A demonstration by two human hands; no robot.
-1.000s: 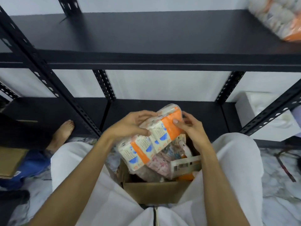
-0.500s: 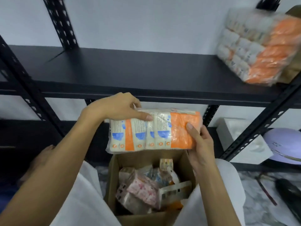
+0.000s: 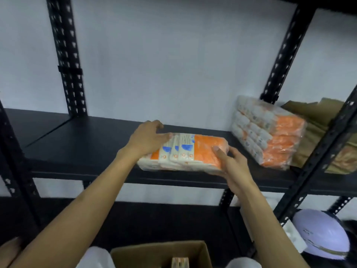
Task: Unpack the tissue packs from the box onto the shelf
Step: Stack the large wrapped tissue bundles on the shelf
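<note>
So the tissue pack [image 3: 185, 151] has come up out of the box since a moment ago and is now lying flat on the black shelf [image 3: 87, 144], mid-frame, with its near long side right along the shelf's front edge. A second ago it was still being held in the air over the box.

Left hand [image 3: 148, 138] is draped over the pack's left end, fingers spread and curled loosely over the top, touching the wrapper. Right hand [image 3: 231, 165] has the right near corner, thumb on the orange top, fingers underneath at the shelf lip, so both hands are grasping the pack, neither has let go.

Just right of it, a small gap away, sits a bigger stacked bundle of tissue packs [image 3: 268, 132], angled toward the back wall. Behind that, at the right edge of the frame, there's some crumpled brown paper [image 3: 316, 120].

Room-wise, the whole left half of the shelf is bare black surface, running to the perforated upright [image 3: 65, 55] in the upper left. Lots of height above the pack too.

Bottom center you can see the cardboard box [image 3: 160, 252], flaps open, between the person's white-clad knees. Lower right there's a lavender dome-shaped thing [image 3: 320, 233] on the lower level.
</note>
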